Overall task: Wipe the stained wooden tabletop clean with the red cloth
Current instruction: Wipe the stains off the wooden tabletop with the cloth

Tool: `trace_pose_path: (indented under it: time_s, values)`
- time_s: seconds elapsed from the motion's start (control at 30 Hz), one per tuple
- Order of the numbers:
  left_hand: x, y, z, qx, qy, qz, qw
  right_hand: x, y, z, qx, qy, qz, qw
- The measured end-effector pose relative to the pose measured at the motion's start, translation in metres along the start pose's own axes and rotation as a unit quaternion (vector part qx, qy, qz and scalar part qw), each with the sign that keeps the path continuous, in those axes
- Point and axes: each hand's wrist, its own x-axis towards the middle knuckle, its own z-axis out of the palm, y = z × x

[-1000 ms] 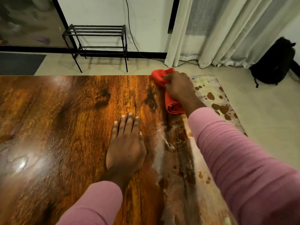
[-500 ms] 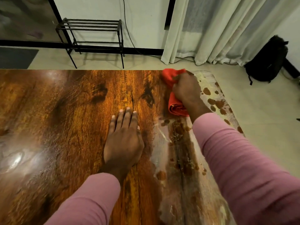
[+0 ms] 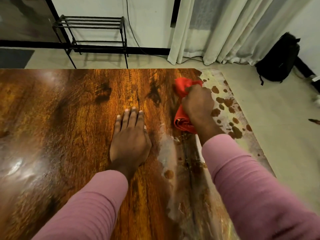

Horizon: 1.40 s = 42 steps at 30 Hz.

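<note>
My right hand is closed round the red cloth. My fingers curl over its bunched middle with the knuckles up, pressing it down onto the worktop. The cloth sits near the far right corner of the wood. One crumpled end sticks out past my fingers toward the far edge, and a folded end shows on the wrist side, left of my forearm.

My left hand lies flat on the worktop, palm down. The fingers are straight and close together, pointing away from me, with the thumb lying alongside. It holds nothing and rests on bare wood to the left of the cloth, not touching it.

Right of the cloth, the strip along the worktop's right edge looks pale and filmy and is dotted with brown stains. A whitish smear runs toward me between my two arms, with more brown spots in and beside it. The wood to the left of my left hand is glossy dark amber, with a patch of glare near the left edge.

Both of my arms are in pink sleeves.

Beyond the worktop a black metal rack stands on the floor by the wall. A pale curtain hangs down to the floor, and a black backpack sits at the far right.
</note>
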Motion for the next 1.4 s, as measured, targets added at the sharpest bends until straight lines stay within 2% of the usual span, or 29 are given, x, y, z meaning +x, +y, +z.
trace_pose_path:
  time_s: [0.03,0.1,0.17,0.27,0.33,0.4,0.47,0.5,0.53,0.6,0.7,0.77,0.83,0.9,0.93,0.97,1.03,1.13,1.2,1.27,1.33,1.4]
  values:
    - [0.0,0.0,0.0,0.001,-0.001,-0.001,1.0,-0.003,-0.001,-0.001,-0.005,0.032,0.035,0.999]
    - [0.001,-0.001,0.001,0.002,-0.001,-0.003,1.0,-0.017,-0.011,0.002,-0.003,0.047,0.028,0.998]
    - [0.001,0.0,0.002,0.004,-0.001,-0.003,1.0,-0.037,-0.019,0.006,0.014,0.012,-0.035,0.999]
    - [0.001,0.001,0.001,0.008,0.002,-0.002,1.0,-0.067,-0.013,0.006,0.024,-0.072,-0.205,0.976]
    - [0.0,0.0,0.0,0.012,0.001,0.004,1.0,-0.068,0.001,0.0,0.013,-0.113,-0.245,0.963]
    - [0.0,-0.001,0.0,0.013,-0.003,0.007,1.0,-0.06,0.015,-0.006,-0.01,-0.107,-0.143,0.984]
    - [0.0,-0.001,-0.001,0.018,-0.005,0.011,1.0,-0.058,0.021,-0.012,0.002,-0.044,-0.006,0.999]
    - [0.0,-0.001,-0.001,0.021,-0.005,0.012,1.0,-0.062,0.018,-0.012,-0.004,-0.011,0.024,1.0]
    - [0.0,-0.001,-0.001,0.024,-0.005,0.012,1.0,-0.069,0.012,-0.01,-0.017,0.009,0.028,0.999]
    - [-0.001,0.0,-0.002,0.023,-0.005,0.011,1.0,-0.091,-0.002,-0.005,-0.007,0.0,-0.012,1.0]
    - [-0.001,0.0,-0.003,0.018,-0.008,0.011,1.0,-0.129,-0.006,0.003,0.022,-0.055,-0.166,0.984]
    - [-0.001,-0.001,-0.004,0.016,-0.009,0.013,1.0,-0.134,0.007,0.0,0.018,-0.084,-0.218,0.972]
    - [-0.001,-0.001,-0.003,0.017,-0.006,0.017,1.0,-0.124,0.023,-0.005,0.002,-0.082,-0.13,0.988]
    - [-0.001,-0.001,-0.002,0.021,-0.006,0.017,1.0,-0.116,0.031,-0.011,0.016,-0.024,-0.002,1.0]
    - [-0.001,-0.001,-0.002,0.026,-0.006,0.016,1.0,-0.118,0.029,-0.01,0.015,0.008,0.027,0.999]
    - [0.0,-0.001,-0.001,0.029,-0.005,0.015,0.999,-0.124,0.023,-0.009,0.008,0.026,0.029,0.999]
    - [0.0,-0.001,-0.001,0.03,-0.002,0.014,0.999,-0.145,0.009,-0.004,0.021,0.016,-0.005,1.0]
    - [-0.001,-0.001,0.0,0.03,-0.001,0.018,0.999,-0.177,0.004,0.0,0.041,-0.036,-0.142,0.988]
    - [-0.003,-0.001,-0.001,0.033,-0.003,0.02,0.999,-0.176,0.015,-0.007,0.062,-0.076,-0.181,0.979]
    - [-0.003,-0.001,-0.001,0.029,0.004,0.023,0.999,-0.164,0.031,-0.012,0.044,-0.08,-0.124,0.988]
    - [-0.003,-0.001,0.0,0.018,0.01,0.026,0.999,-0.157,0.038,-0.016,0.003,-0.021,-0.006,1.0]
    - [-0.002,-0.002,0.001,0.005,0.016,0.026,1.0,-0.164,0.028,-0.014,-0.012,0.032,0.028,0.999]
